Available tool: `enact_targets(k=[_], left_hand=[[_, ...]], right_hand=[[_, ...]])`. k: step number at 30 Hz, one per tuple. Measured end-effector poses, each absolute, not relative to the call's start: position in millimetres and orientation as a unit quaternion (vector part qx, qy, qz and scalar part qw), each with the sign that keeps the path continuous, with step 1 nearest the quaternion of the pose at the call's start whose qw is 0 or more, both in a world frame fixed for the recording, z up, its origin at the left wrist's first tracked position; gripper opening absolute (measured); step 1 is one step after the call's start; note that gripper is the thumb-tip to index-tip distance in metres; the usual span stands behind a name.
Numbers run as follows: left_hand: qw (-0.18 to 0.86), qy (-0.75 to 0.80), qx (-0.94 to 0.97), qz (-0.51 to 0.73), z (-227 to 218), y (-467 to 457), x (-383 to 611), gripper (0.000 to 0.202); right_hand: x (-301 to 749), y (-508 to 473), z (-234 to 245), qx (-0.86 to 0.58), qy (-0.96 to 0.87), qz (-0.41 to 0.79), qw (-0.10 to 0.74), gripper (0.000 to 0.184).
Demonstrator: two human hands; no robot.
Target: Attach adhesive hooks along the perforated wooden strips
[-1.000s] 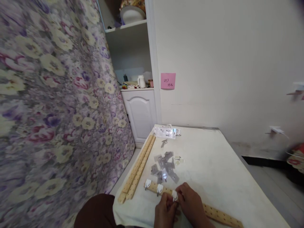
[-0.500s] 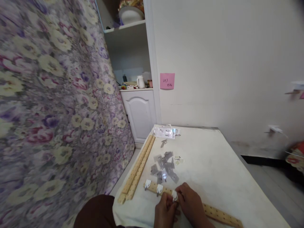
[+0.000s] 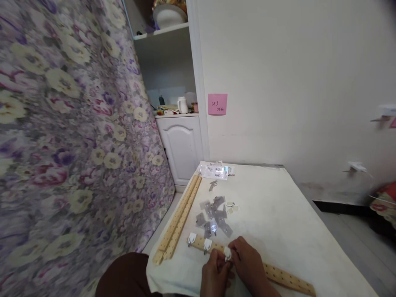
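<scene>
Only our view has shifted; lower centre, our left hand (image 3: 214, 274) and right hand (image 3: 247, 262) grip hook 3 (image 3: 227, 253) on the wooden strip (image 3: 286, 280); 2 hooks (image 3: 207, 244) look done, grey packets (image 3: 220, 213) seem left.

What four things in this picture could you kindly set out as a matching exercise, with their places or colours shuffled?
Things:
1. Paper note
2. White jug
3. Two side-by-side strips
4. Single wooden strip

Places or colours:
A. Lying along the left edge of the table
B. Under the right hand, with white pieces on it
C. Pink, on the wall
D. On a cabinet shelf

Pairs: 1-C, 2-D, 3-A, 4-B
</scene>
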State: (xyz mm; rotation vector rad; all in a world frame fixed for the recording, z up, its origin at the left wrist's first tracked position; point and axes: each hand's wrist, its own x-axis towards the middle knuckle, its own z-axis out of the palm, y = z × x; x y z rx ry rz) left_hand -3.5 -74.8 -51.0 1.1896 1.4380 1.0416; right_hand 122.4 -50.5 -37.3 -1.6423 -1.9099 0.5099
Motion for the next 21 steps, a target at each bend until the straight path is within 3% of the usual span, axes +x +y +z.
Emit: enact_targets(k=[21], left_hand=[[0.491, 0.596, 0.474, 0.422, -50.7, -74.4, -2.7, 0.016]], right_hand=[[120.5, -51.6, -40.1, -0.608, -0.717, 0.179, 0.292, 0.016]])
